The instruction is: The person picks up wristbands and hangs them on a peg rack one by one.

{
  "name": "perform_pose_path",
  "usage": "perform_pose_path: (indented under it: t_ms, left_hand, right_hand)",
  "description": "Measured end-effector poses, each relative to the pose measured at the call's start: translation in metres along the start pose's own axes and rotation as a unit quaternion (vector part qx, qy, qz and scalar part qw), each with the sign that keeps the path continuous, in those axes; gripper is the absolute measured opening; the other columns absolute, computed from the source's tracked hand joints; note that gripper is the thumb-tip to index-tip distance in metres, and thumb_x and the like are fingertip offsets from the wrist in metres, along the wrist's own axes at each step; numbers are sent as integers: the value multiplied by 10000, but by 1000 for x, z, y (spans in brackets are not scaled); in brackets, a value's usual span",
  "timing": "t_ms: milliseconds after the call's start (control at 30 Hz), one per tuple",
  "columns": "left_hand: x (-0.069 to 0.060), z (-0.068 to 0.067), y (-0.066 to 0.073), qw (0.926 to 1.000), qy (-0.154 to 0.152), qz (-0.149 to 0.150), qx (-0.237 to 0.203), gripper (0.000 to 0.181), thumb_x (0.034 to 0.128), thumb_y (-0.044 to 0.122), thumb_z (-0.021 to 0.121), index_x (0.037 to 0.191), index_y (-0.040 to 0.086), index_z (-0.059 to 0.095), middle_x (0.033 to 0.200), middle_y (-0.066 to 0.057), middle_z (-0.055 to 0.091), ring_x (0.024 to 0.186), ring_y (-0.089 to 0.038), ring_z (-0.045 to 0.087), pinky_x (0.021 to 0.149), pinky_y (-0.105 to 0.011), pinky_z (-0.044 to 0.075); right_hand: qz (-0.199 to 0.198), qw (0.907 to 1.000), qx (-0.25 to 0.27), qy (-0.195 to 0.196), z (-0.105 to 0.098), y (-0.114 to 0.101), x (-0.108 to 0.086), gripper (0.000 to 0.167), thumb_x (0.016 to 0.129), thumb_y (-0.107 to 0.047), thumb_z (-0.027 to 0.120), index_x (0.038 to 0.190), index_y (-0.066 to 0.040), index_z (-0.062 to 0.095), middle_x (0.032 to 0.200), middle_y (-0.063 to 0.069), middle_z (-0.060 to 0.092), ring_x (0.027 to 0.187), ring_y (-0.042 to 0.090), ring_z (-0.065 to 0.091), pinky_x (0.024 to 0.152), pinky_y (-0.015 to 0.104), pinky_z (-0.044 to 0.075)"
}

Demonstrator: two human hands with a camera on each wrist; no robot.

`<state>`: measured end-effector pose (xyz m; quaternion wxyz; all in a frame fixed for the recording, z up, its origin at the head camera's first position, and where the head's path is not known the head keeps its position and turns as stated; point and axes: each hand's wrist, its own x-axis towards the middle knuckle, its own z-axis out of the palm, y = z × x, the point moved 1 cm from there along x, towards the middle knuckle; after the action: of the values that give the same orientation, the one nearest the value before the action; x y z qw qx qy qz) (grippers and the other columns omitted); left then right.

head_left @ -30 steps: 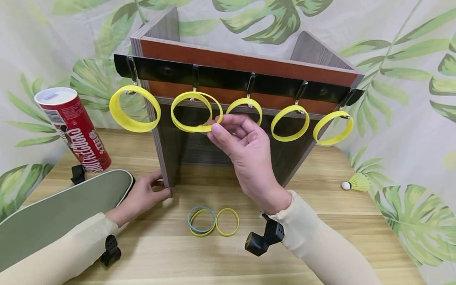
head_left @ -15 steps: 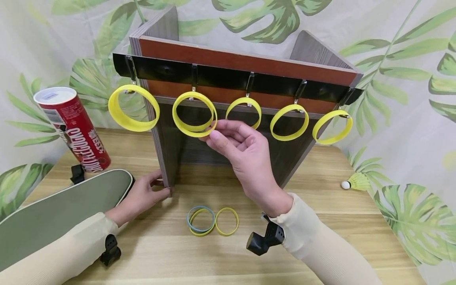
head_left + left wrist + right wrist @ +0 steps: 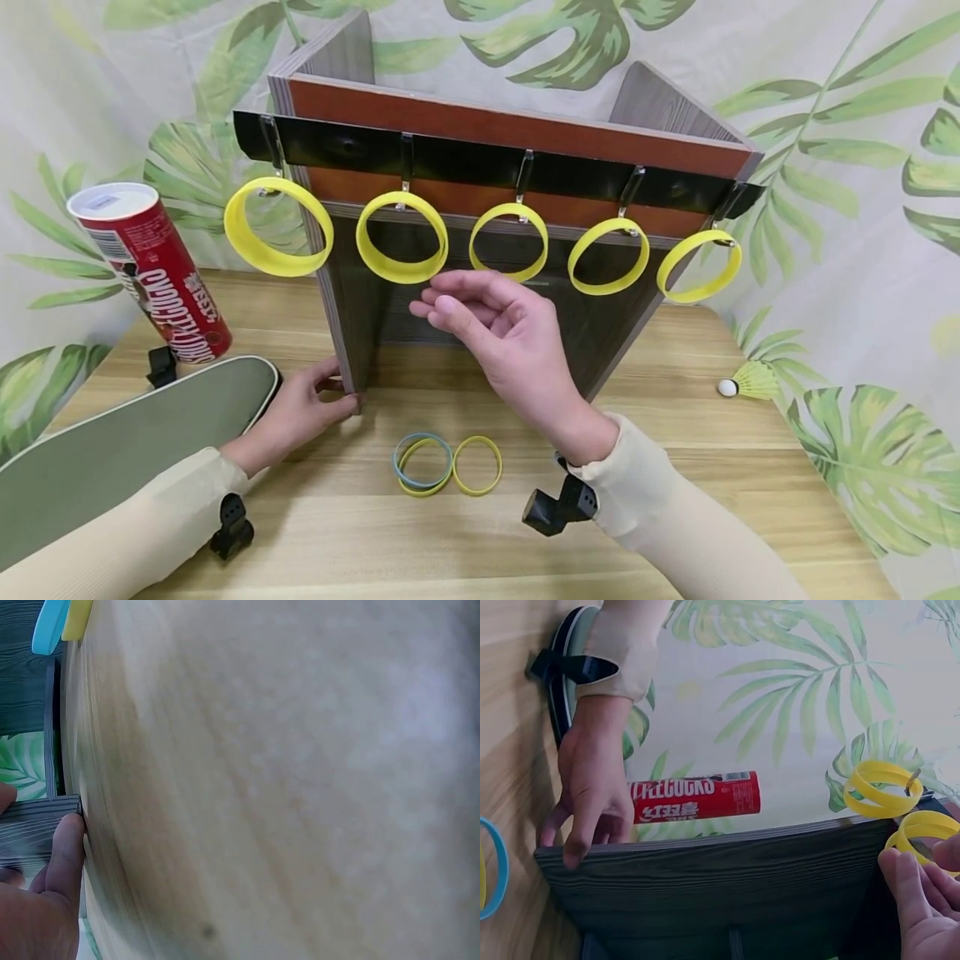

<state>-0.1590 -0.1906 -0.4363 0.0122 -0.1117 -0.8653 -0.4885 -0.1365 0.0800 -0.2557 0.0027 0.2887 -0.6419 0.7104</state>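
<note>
My left hand (image 3: 300, 412) holds the lower front edge of the left side panel (image 3: 337, 325) of a grey wooden stand; in the left wrist view the thumb presses the panel (image 3: 34, 829) from one side. Across the stand's top front runs a black strip (image 3: 465, 155) with several metal hooks, each carrying yellow silicone wristbands. My right hand (image 3: 506, 342) is just below and right of the second wristband from the left (image 3: 397, 275), fingers loosely bent, holding nothing. On the table lie a blue wristband (image 3: 395, 458) overlapping a yellow one, and another yellow wristband (image 3: 501, 462) beside them.
A red shuttlecock tube (image 3: 161, 275) stands at the back left. In front of it lies a grey-green case (image 3: 142, 442) with a light rim, close to my left forearm. A yellow shuttlecock (image 3: 750, 383) rests near the table's right edge. Leaf-patterned cloth hangs behind.
My right hand lowered a yellow wristband onto the second hook with the one there, let it go and drew slightly down. My left hand stayed on the panel.
</note>
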Motion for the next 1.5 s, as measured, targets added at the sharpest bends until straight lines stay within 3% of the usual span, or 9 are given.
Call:
perform_pose_path:
  t_ms: [233,433,633,800,867,1033,1100,1233,1500]
  left_hand:
    - [1,0,-2,9999,-42,105,95,431,947,63,718,1361,-12,624,1251,-241,726,1150,-403,713,842,-207,548]
    - [0,-1,-2,9997,49,195,155,402,940,61,726,1329,-6,649,1233,-220,740,1134,-376,722,874,-240,559]
    - [1,-1,-1,9999,-16,159,51,407,936,33,707,1333,-24,636,1243,-235,726,1151,-388,707,861,-210,550]
    - [1,0,0,9998,22,154,137,394,934,40,711,1318,-18,645,1228,-230,736,1141,-381,712,860,-214,551]
    - [1,0,0,9998,25,149,135,391,933,41,712,1315,-16,647,1223,-226,738,1138,-373,711,860,-212,551]
    - [1,0,0,9998,47,149,138,386,928,40,713,1305,-17,652,1214,-223,739,1130,-359,708,859,-216,554]
    - [1,0,-1,9997,59,156,152,381,926,41,712,1298,-17,655,1208,-224,740,1126,-359,710,859,-217,554]
    - [1,0,-1,9997,80,167,187,384,923,34,712,1300,-12,656,1208,-218,744,1124,-357,710,869,-221,554]
    - [1,1,-1,9996,81,217,140,387,919,36,726,1296,-21,657,1203,-228,743,1111,-368,723,865,-237,560]
  right_hand:
    - [74,9985,-197,-506,-5,13,-3,216,1005,66,610,1202,147,649,1151,350,708,1055,429,755,937,389,615]
    - [692,9880,-794,-1133,-11,39,-3,184,1012,4,639,1159,99,697,1086,276,759,998,357,783,893,352,628]
    - [1369,9689,-1481,-1432,-24,75,-1,181,1006,-34,660,1139,71,723,1023,243,773,877,125,775,834,344,635]
    - [1695,9508,-1830,-1838,-34,111,-7,175,1000,-43,672,1133,55,730,1014,238,764,900,307,773,837,434,632]
    - [1746,9402,-2088,-2047,-36,122,-10,176,1001,-64,683,1130,42,736,1005,220,767,897,342,754,830,418,628]
    - [1659,9080,-2816,-2623,-37,141,-16,142,1000,-115,701,1081,-21,769,1013,119,783,848,64,659,810,195,545]
    - [1667,8991,-2906,-2818,-35,145,-18,117,998,-111,702,1055,-40,776,1019,94,783,856,-15,613,824,157,522]
    - [1772,8894,-2878,-3077,-32,150,-21,102,995,-93,698,1021,-30,773,960,91,769,822,-29,589,787,151,515]
    - [1881,8824,-2901,-3192,-28,156,-26,112,989,-76,695,1004,5,770,903,108,761,754,-47,558,729,129,496]
